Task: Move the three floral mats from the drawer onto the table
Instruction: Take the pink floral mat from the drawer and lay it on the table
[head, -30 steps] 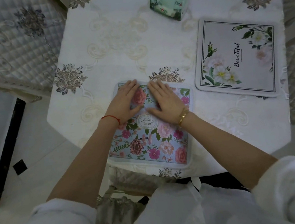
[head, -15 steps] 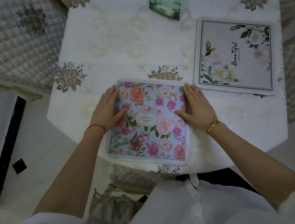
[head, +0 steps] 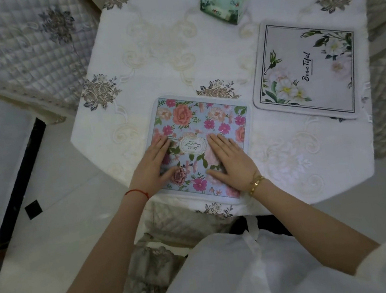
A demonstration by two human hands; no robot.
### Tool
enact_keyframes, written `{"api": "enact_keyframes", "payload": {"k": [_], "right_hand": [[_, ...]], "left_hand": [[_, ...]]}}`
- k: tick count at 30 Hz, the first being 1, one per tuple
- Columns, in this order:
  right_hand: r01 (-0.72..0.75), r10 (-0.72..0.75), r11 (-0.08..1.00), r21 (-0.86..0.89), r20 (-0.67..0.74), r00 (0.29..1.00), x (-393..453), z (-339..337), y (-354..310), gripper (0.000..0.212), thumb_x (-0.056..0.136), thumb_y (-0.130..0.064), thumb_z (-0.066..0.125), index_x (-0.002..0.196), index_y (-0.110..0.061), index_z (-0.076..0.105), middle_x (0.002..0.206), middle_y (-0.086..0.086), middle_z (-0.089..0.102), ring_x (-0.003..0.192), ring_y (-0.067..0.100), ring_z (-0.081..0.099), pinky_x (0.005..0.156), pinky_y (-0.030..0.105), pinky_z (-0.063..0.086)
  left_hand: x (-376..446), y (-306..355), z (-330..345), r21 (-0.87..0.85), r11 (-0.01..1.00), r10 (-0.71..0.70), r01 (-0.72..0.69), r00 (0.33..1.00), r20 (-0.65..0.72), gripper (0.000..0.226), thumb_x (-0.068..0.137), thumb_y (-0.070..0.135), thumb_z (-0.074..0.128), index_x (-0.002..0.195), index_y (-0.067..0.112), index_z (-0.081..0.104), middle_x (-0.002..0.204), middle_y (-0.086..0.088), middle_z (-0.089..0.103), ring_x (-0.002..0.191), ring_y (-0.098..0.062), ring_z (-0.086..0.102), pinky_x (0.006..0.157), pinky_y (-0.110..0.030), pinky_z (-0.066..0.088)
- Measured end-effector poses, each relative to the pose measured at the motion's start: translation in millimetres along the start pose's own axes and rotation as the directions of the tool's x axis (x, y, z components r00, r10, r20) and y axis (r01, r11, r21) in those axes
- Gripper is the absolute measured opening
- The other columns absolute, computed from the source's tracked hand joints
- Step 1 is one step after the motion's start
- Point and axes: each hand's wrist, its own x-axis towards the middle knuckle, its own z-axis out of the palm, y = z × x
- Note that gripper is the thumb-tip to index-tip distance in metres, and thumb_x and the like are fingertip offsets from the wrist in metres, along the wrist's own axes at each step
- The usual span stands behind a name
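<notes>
Both palms flat, fingers straight, nothing grasped: left hand (head: 153, 165) and right hand (head: 229, 163) press the near half of the blue floral mat (head: 200, 130) at the table (head: 169, 55) edge. Mat looks thin, light, floppy; lift by edges. White floral mat (head: 305, 71) lies farther right. Third mat probably out of view.

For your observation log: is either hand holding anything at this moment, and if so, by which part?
Nothing is held. The left hand and right hand lie flat on the near half of the blue floral mat, fingers straight.
</notes>
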Motion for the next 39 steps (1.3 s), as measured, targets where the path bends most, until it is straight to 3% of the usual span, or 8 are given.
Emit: {"api": "enact_keyframes", "payload": {"k": [4, 9, 16, 20, 26, 29, 34, 39], "right_hand": [[-0.052, 0.052, 0.999, 0.004, -0.019, 0.998, -28.0, -4.0, 24.2, 0.086, 0.090, -0.067, 0.034, 0.154, -0.019, 0.002, 0.162, -0.001, 0.002, 0.149, 0.012, -0.003, 0.122, 0.033, 0.001], [-0.121, 0.123, 0.992, 0.044, -0.059, 0.991, -56.8, -3.0, 33.1, 0.083, 0.092, -0.059, 0.043, 0.154, -0.018, 0.004, 0.162, -0.001, 0.003, 0.147, 0.010, -0.007, 0.120, 0.029, -0.003], [0.071, -0.070, 0.997, 0.035, -0.013, 0.997, -55.4, 15.8, -19.2, 0.084, 0.094, -0.060, 0.038, 0.153, -0.016, -0.001, 0.162, 0.001, -0.006, 0.149, 0.014, -0.011, 0.122, 0.033, -0.003], [0.029, -0.030, 0.997, 0.069, 0.014, 0.999, -56.9, 24.7, -23.9, 0.083, 0.094, -0.060, 0.036, 0.153, -0.015, 0.000, 0.162, 0.001, -0.004, 0.149, 0.016, -0.008, 0.122, 0.035, -0.001], [0.044, -0.044, 0.999, 0.013, 0.011, 0.999, -80.7, 17.4, 6.8, 0.080, 0.094, -0.060, 0.035, 0.154, -0.018, 0.003, 0.161, -0.003, -0.002, 0.149, 0.013, -0.004, 0.122, 0.032, 0.000], [0.019, -0.018, 1.000, 0.015, -0.007, 1.000, -97.6, 8.6, 16.8, 0.076, 0.095, -0.054, 0.041, 0.153, -0.016, 0.012, 0.161, 0.000, 0.009, 0.149, 0.017, 0.005, 0.121, 0.032, 0.000], [-0.030, 0.038, 0.998, 0.054, -0.147, 0.988, -130.1, -19.1, 30.6, 0.066, 0.092, -0.038, 0.059, 0.145, -0.007, 0.037, 0.148, 0.011, 0.042, 0.141, 0.030, 0.034, 0.118, 0.043, 0.025], [-0.125, 0.152, 0.986, 0.111, -0.285, 0.946, -176.0, -35.6, 46.7, 0.057, 0.090, -0.031, 0.065, 0.137, -0.005, 0.048, 0.138, 0.012, 0.053, 0.131, 0.033, 0.046, 0.111, 0.045, 0.036]], "left_hand": [[-8.5, -7.9, -6.9, -0.014, 1.000, -0.020, 0.020, 1.000, -0.002, 0.083, 0.088, 0.047, 0.059, 0.153, 0.019, 0.016, 0.161, 0.004, 0.015, 0.147, -0.012, 0.015, 0.120, -0.032, 0.018], [-34.0, -13.0, -5.0, 0.033, 0.987, -0.156, 0.157, 0.988, -0.019, 0.081, 0.089, 0.042, 0.060, 0.152, 0.016, 0.017, 0.160, -0.002, 0.018, 0.147, -0.019, 0.016, 0.120, -0.038, 0.020], [-56.1, 20.3, 19.1, 0.012, 0.991, -0.135, 0.135, 0.991, -0.019, 0.081, 0.091, 0.046, 0.056, 0.153, 0.017, 0.013, 0.161, 0.001, 0.011, 0.148, -0.014, 0.008, 0.120, -0.031, 0.013], [-61.3, 20.0, 25.6, 0.013, 0.989, -0.149, 0.149, 0.989, 0.003, 0.082, 0.091, 0.046, 0.055, 0.153, 0.017, 0.009, 0.160, 0.005, 0.004, 0.147, -0.010, 0.003, 0.120, -0.030, 0.009], [-69.6, 10.7, 15.4, 0.054, 0.987, -0.151, 0.151, 0.989, -0.011, 0.080, 0.090, 0.044, 0.056, 0.153, 0.015, 0.015, 0.160, 0.001, 0.012, 0.147, -0.013, 0.009, 0.120, -0.031, 0.011], [-75.2, 16.0, 12.5, 0.033, 0.982, -0.185, 0.186, 0.982, -0.039, 0.076, 0.091, 0.038, 0.059, 0.152, 0.015, 0.020, 0.159, -0.002, 0.019, 0.147, -0.019, 0.016, 0.120, -0.035, 0.018], [-81.9, 49.4, 9.4, 0.026, 0.987, -0.152, 0.157, 0.979, -0.134, 0.061, 0.088, 0.026, 0.066, 0.142, 0.009, 0.042, 0.145, -0.010, 0.043, 0.134, -0.026, 0.040, 0.112, -0.041, 0.037], [-78.4, 109.7, 11.7, 0.002, 0.998, -0.064, 0.065, 0.984, -0.166, 0.047, 0.090, 0.024, 0.064, 0.134, 0.011, 0.052, 0.131, -0.007, 0.057, 0.121, -0.024, 0.052, 0.103, -0.036, 0.042]]}}
